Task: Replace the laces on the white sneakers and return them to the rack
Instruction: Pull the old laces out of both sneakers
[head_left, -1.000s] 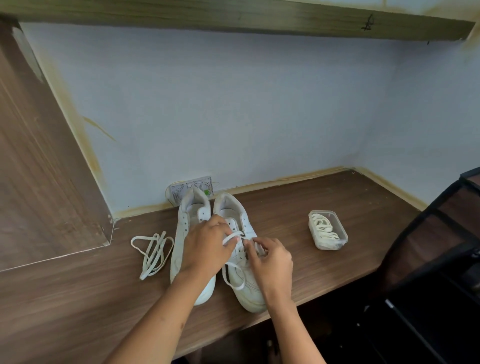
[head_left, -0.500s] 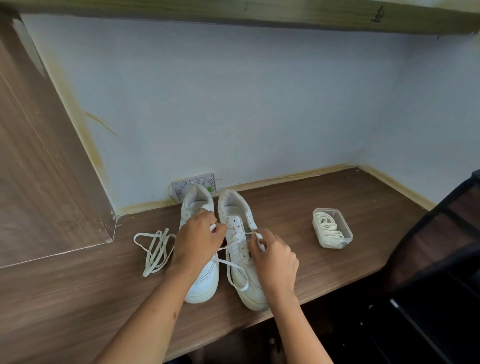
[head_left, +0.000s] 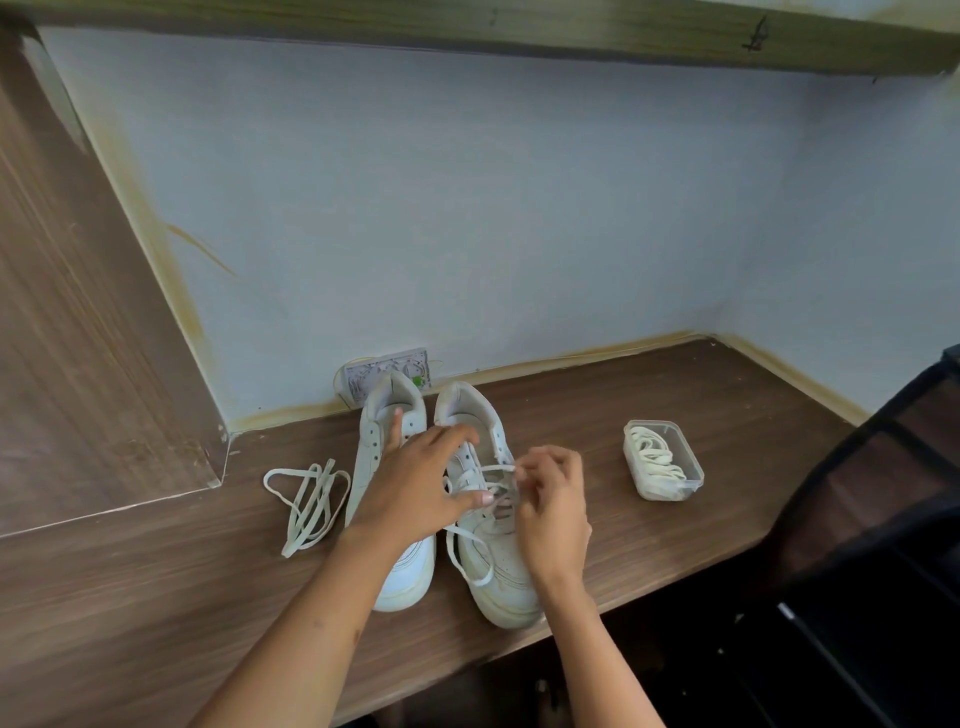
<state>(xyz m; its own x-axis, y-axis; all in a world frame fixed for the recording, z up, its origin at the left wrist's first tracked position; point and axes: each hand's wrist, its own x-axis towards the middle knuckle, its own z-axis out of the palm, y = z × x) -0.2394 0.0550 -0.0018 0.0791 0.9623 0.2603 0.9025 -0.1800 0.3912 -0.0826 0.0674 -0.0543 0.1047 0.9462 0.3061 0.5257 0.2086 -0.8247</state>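
Right now you are working the lace (head_left: 470, 558) on the right sneaker (head_left: 493, 519), which stands beside the left sneaker (head_left: 395, 519) near the front edge of the desk (head_left: 675, 545), toes toward you. I judge you are mid-way through freeing or threading one sneaker. Whichever it is, work one eyelet at a time and keep the flat lace untwisted, so it slides through instead of bunching. Steady the upper with your left hand (head_left: 415, 483), whose fingers are spread and relaxed over the tongue, gripping nothing I can make out. Your right hand (head_left: 550, 504) has its fingertips pinched together on a lace end at the right eyelet row.

The desk is dark wood-grain laminate, smooth and flat. Both sneakers are smooth white, leather-like uppers on thick rubbery soles. To the right sits a clear plastic tub (head_left: 685, 462), rounded at the corners, with coiled laces (head_left: 657, 457) inside. Left of the sneakers lies a loose lace (head_left: 306, 499), flat, limp and woven.
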